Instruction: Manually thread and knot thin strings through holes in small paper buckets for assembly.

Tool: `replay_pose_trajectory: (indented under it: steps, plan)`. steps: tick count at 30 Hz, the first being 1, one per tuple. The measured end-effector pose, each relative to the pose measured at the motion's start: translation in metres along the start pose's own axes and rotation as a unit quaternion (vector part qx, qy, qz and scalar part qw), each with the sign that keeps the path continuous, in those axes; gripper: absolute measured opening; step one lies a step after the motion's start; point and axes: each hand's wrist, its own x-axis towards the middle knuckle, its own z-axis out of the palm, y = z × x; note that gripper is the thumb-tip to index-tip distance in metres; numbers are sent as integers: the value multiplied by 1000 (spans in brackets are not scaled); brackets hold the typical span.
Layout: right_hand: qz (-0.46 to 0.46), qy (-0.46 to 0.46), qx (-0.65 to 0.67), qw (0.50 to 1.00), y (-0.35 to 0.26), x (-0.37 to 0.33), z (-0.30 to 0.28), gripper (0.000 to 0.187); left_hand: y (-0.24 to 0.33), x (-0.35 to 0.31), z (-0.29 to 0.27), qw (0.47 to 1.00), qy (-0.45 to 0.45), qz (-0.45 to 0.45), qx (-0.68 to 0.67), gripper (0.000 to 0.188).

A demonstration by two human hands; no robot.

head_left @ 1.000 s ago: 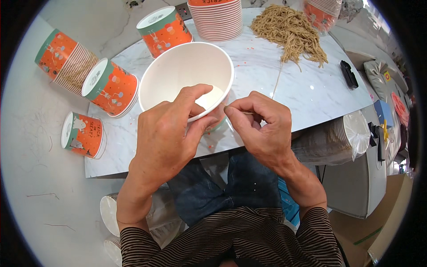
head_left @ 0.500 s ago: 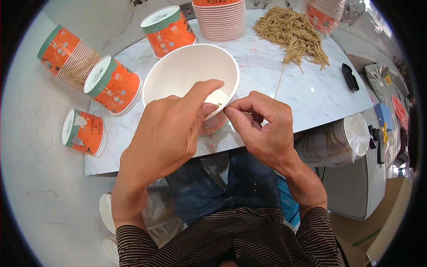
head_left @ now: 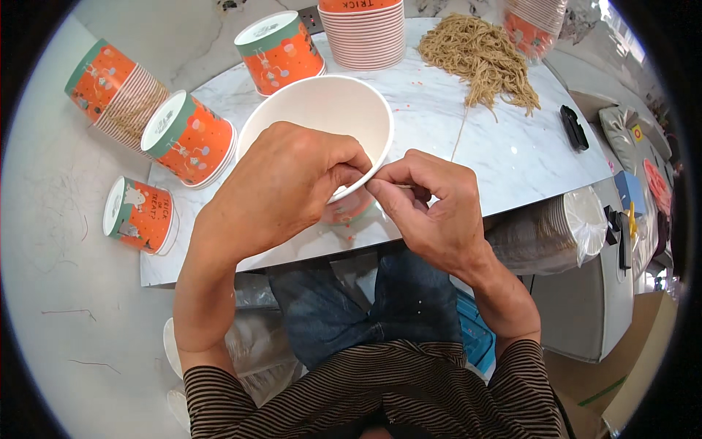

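A white-lined paper bucket [head_left: 314, 102] is tilted toward me at the table's front, its open mouth facing up. My left hand [head_left: 281, 183] reaches over the near rim, thumb and index finger pinched together just inside it; what lies between them is hidden. Outside the same rim, my right hand [head_left: 435, 201] is closed, thumb and forefinger pinching at the edge. A thin strand of tan twine [head_left: 459, 135] runs from a tangled twine pile [head_left: 479, 55] to behind my right hand, and a pale bit of it shows between those fingers.
Upside-down orange and green paper buckets [head_left: 194, 143] stand at the left, some stacked. A tall bucket stack [head_left: 362, 36] is at the back. On the right of the marble-patterned table [head_left: 526, 161] lies a black object [head_left: 575, 128]. Bagged buckets [head_left: 548, 230] sit below the table edge.
My left hand's fingers have come down and closed together at the inside of the rim, from being spread apart. My right hand stays almost where it was.
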Motion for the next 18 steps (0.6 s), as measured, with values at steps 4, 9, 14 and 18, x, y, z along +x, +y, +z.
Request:
replay_pose_trajectory:
  steps: [4,9,14,18]
  plan:
    - [3,-7,30,1000,3,-1,1,8,1,-3,0,1000,18,-20,-2,7]
    - [129,-60,116,983,18,-5,2,13,0,-9,-7,968,100,-132,-189,9]
    - [178,-110,184,960,25,-6,26,16,8,-7,13,914,152,-60,-372,4]
    - [134,-143,144,970,8,0,18,15,8,-3,14,958,157,-60,-233,7]
